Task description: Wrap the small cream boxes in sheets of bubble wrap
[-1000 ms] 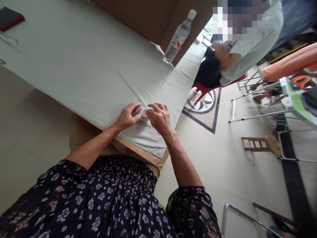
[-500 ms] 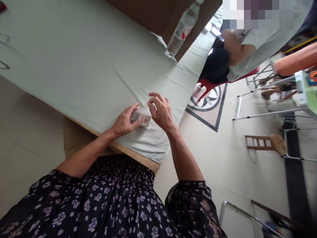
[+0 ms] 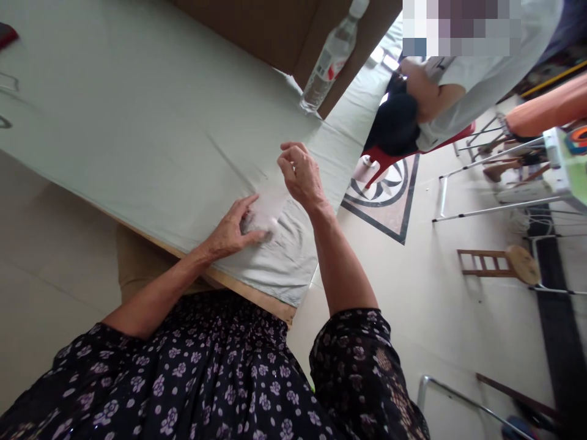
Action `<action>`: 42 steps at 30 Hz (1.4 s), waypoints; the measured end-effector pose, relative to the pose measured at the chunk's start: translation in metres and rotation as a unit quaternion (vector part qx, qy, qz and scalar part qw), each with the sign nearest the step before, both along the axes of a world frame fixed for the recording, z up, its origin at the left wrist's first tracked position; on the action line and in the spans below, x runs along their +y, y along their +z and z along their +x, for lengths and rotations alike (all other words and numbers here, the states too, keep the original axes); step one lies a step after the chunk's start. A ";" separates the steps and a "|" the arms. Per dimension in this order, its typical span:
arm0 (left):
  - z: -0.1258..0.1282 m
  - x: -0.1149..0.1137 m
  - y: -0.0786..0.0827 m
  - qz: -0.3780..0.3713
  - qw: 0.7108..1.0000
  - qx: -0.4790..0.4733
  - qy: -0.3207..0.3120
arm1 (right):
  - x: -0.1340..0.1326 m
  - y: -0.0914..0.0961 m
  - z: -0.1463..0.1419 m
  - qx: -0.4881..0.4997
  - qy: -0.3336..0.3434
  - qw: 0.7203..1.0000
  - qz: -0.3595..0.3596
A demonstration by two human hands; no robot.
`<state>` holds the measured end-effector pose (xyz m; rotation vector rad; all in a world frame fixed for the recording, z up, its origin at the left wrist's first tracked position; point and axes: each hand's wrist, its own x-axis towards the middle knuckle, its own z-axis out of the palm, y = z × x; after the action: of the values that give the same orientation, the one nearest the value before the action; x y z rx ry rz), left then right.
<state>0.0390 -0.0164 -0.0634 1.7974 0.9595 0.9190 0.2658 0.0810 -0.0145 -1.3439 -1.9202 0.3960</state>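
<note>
A table under a pale green cloth [image 3: 137, 122] runs across the view. Near its front corner my left hand [image 3: 232, 227] presses a small pack [image 3: 257, 223] against the cloth, thumb and fingers closed round it; the pack is mostly hidden and blurred. My right hand [image 3: 300, 174] is raised just above and to the right of it. Its fingers are pinched on a clear plastic wrapper [image 3: 271, 205] that stretches down to the pack.
A plastic water bottle [image 3: 331, 58] stands at the table's far edge beside a brown cardboard box [image 3: 257, 27]. Another person [image 3: 458, 85] sits on a red chair [image 3: 389, 157] beyond the table. A wooden stool [image 3: 502, 266] and metal frames [image 3: 486, 211] are on the floor to the right.
Both hands were together on the pack a second ago. My right hand has since lifted up and away, drawing the clear wrapper off, while my left hand stays on the pack.
</note>
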 end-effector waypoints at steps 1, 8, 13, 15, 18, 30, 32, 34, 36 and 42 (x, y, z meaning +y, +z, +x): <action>0.000 0.001 0.000 -0.024 1.000 -0.011 0.008 | 0.008 -0.002 0.001 0.014 -0.002 1.000 -0.002; 0.007 0.013 0.005 -0.150 0.988 -0.044 0.018 | -0.009 0.003 0.011 0.068 -0.105 0.992 -0.024; 0.012 0.015 0.006 -0.180 0.978 -0.097 0.039 | -0.096 0.004 -0.007 0.071 -0.178 0.980 -0.053; 0.014 0.015 0.006 -0.188 0.974 -0.120 0.045 | -0.118 -0.004 -0.020 0.045 -0.162 0.981 -0.095; 0.015 0.014 0.007 -0.175 0.977 -0.104 0.057 | -0.125 -0.018 -0.034 -0.005 -0.174 0.978 -0.113; 0.013 0.014 0.014 0.037 0.984 0.117 0.130 | -0.128 -0.036 -0.017 0.118 -0.227 0.961 -0.103; 0.006 0.020 0.016 0.038 0.982 0.101 0.157 | -0.125 -0.039 -0.010 0.157 -0.236 0.954 -0.096; -0.002 0.025 0.019 0.067 0.972 0.109 0.197 | -0.119 -0.042 -0.003 0.181 -0.244 0.948 -0.095; -0.010 0.031 0.019 0.093 0.958 0.152 0.226 | -0.112 -0.046 0.003 0.178 -0.259 0.943 -0.109; -0.027 0.037 0.015 0.085 0.927 0.263 0.254 | -0.124 -0.035 0.007 0.118 -0.303 0.942 -0.086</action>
<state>0.0120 0.0207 -0.0485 2.0298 1.7972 0.8524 0.2725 -0.0427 -0.0499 -1.8245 -1.2141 0.3940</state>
